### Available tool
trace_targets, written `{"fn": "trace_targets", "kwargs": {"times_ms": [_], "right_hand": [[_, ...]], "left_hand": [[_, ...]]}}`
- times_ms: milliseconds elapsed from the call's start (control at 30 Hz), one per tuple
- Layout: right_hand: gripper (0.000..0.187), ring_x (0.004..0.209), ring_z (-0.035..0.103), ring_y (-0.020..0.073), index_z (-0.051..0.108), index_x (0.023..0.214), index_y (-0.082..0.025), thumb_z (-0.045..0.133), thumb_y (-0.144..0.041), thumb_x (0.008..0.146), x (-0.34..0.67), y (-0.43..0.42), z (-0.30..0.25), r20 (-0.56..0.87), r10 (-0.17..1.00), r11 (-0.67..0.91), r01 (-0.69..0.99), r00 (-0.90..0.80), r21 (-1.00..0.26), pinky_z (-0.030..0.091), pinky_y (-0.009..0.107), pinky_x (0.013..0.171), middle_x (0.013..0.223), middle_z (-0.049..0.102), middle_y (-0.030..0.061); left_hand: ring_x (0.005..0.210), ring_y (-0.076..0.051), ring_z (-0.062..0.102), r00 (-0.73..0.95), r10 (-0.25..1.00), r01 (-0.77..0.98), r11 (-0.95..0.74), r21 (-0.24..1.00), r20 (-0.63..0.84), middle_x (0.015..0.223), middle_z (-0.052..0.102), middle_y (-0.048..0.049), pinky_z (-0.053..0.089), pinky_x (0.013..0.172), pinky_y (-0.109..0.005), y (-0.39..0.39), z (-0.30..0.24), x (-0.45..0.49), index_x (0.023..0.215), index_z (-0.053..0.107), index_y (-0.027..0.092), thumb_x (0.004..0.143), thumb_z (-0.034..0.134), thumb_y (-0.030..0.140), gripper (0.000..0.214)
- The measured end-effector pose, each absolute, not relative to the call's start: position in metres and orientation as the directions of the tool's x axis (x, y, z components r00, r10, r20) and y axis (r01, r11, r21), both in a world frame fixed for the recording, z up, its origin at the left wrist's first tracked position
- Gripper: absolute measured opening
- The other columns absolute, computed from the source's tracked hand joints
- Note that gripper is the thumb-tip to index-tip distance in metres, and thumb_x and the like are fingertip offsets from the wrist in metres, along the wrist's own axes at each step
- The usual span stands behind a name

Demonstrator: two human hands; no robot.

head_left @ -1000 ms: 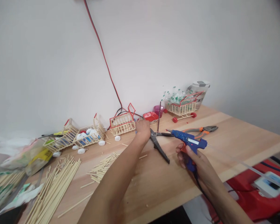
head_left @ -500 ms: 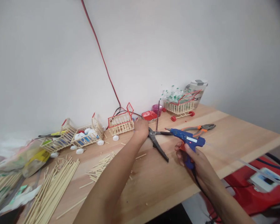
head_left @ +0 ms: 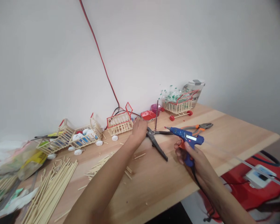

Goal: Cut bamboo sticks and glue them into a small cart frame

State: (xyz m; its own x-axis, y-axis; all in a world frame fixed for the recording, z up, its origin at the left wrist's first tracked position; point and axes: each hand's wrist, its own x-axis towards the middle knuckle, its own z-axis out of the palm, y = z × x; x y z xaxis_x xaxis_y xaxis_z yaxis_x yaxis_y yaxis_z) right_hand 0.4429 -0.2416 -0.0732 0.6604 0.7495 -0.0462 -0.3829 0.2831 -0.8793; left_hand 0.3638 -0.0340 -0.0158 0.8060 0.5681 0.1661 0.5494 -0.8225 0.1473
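pale wood-grained tabletop (head_left: 154, 186); right grip (head_left: 197, 158) wraps speckled blue glue gun (head_left: 182, 133).

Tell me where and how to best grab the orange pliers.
Probably grip the pliers by their orange handles from above, right of the glue gun: they lie flat, jaws pointing right, and the glue gun hides part of the handles.
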Motion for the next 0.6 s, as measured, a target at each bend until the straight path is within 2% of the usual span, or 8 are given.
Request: {"fn": "trace_targets", "kwargs": {"times_ms": [100,167,233,267,333,400,500,600], "right_hand": [[0.032,0.064,0.051,0.0111,0.064,0.090,-0.019,0.070,-0.048,0.077,0.441,-0.243,-0.069,-0.053,0.753,0.282,-0.395,0.655,-0.874,0.040,0.020,0.048,0.087,0.061,0.0039],[0.033,0.063,0.050,0.0111,0.064,0.090,-0.019,0.070,-0.049,0.077,0.438,-0.245,-0.065,-0.044,0.755,0.291,-0.395,0.654,-0.871,0.039,0.020,0.046,0.086,0.061,0.0038],[0.035,0.061,0.050,0.0115,0.063,0.091,-0.019,0.070,-0.050,0.076,0.432,-0.247,-0.061,-0.029,0.751,0.294,-0.375,0.660,-0.879,0.038,0.021,0.046,0.085,0.061,0.0041],[0.035,0.061,0.051,0.0119,0.063,0.091,-0.019,0.070,-0.050,0.076,0.429,-0.248,-0.060,-0.022,0.749,0.290,-0.357,0.662,-0.888,0.038,0.021,0.047,0.085,0.062,0.0047],[0.035,0.061,0.052,0.0128,0.063,0.091,-0.019,0.068,-0.051,0.077,0.421,-0.251,-0.058,0.002,0.750,0.273,-0.305,0.662,-0.912,0.039,0.022,0.048,0.086,0.063,0.0058],[0.033,0.063,0.053,0.0137,0.063,0.090,-0.019,0.065,-0.051,0.080,0.412,-0.253,-0.057,0.045,0.758,0.246,-0.221,0.651,-0.944,0.040,0.023,0.051,0.085,0.064,0.0062],[0.033,0.061,0.052,0.0137,0.064,0.091,-0.019,0.062,-0.051,0.083,0.396,-0.252,-0.054,0.112,0.781,0.189,-0.062,0.615,-0.980,0.040,0.024,0.052,0.078,0.063,0.0051],[0.037,0.060,0.053,0.0140,0.065,0.091,-0.019,0.062,-0.054,0.082,0.378,-0.248,-0.049,0.125,0.807,0.153,0.000,0.577,-0.988,0.040,0.024,0.050,0.076,0.063,0.0055]], "left_hand": [[0.111,-0.023,0.052,0.799,0.537,0.471,-0.839,0.272,0.271,0.112,0.063,-0.0134,0.038,0.097,-0.038,-0.038,-0.017,0.355,0.094,0.063,0.013,0.084,0.048,0.009,0.019],[0.089,-0.017,0.057,0.776,0.572,0.368,-0.754,0.545,0.267,0.091,0.065,-0.0075,0.044,0.083,-0.032,-0.044,-0.018,0.345,0.086,0.062,0.015,0.084,0.048,0.011,0.014],[0.060,-0.010,0.051,0.780,0.619,0.264,-0.463,0.846,0.095,0.071,0.060,-0.0012,0.041,0.060,-0.024,-0.054,-0.019,0.331,0.084,0.059,0.015,0.084,0.051,0.017,0.009],[0.049,-0.007,0.043,0.786,0.618,0.224,-0.269,0.937,-0.011,0.065,0.057,0.0012,0.035,0.051,-0.022,-0.060,-0.018,0.322,0.083,0.058,0.014,0.084,0.053,0.022,0.009],[0.043,-0.003,0.035,0.800,0.587,0.121,0.042,0.992,-0.123,0.063,0.055,0.0030,0.026,0.045,-0.019,-0.071,-0.017,0.304,0.081,0.056,0.013,0.079,0.063,0.031,0.019],[0.045,-0.002,0.041,0.797,0.582,0.045,0.209,0.977,-0.161,0.066,0.059,0.0009,0.029,0.045,-0.018,-0.080,-0.016,0.287,0.080,0.058,0.012,0.068,0.075,0.035,0.031],[0.053,-0.006,0.054,0.765,0.618,0.005,0.272,0.962,-0.179,0.072,0.066,-0.0040,0.039,0.051,-0.020,-0.092,-0.013,0.263,0.084,0.063,0.010,0.057,0.082,0.034,0.041],[0.052,-0.008,0.056,0.704,0.700,-0.040,0.210,0.977,-0.121,0.069,0.067,-0.0048,0.042,0.049,-0.021,-0.103,-0.012,0.243,0.078,0.063,0.011,0.061,0.081,0.034,0.034]]}}
